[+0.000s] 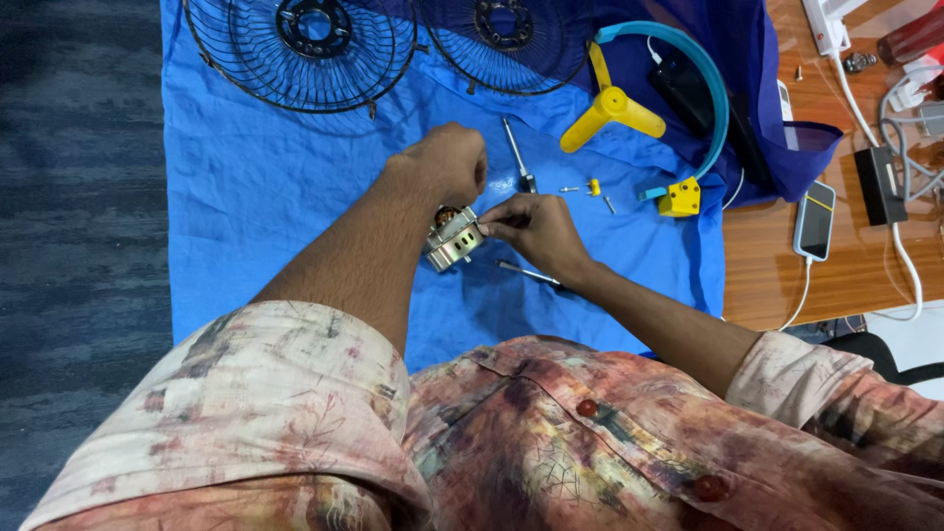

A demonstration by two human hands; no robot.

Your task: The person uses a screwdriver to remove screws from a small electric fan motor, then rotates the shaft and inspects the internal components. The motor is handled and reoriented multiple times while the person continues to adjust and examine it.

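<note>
A blue cloth (265,197) is spread over the middle of the view, with a wooden tabletop (777,265) exposed at its right edge. Two black wire fan guards (305,49) are laid side by side at the far end of the cloth, the right one (506,34) partly cut off by the upper border. To their right a light-blue curved bracket (703,84) is seen, ending in a yellow block (680,199), and a yellow three-bladed fan rotor (610,103) is placed just beside it. Further right, on the tabletop, a phone (814,220) on a white cable and a black power adapter (878,185) are set well apart from the hands.

At the centre a small metal motor (450,239), silver-cased with copper windings showing at its top, is held above the cloth between the two hands. The left hand (442,162) is closed into a loose fist directly over the far side of the motor and is touching it; what is gripped beneath the fist cannot be told. The right hand (536,228) is pinched with fingertips against the motor's right side, the remaining fingers being curled.

A screwdriver (517,157) is lying just beyond the hands, a thin metal rod (526,272) is lying just below the right hand, and a few small screws (590,189) are scattered near the yellow block.
</note>
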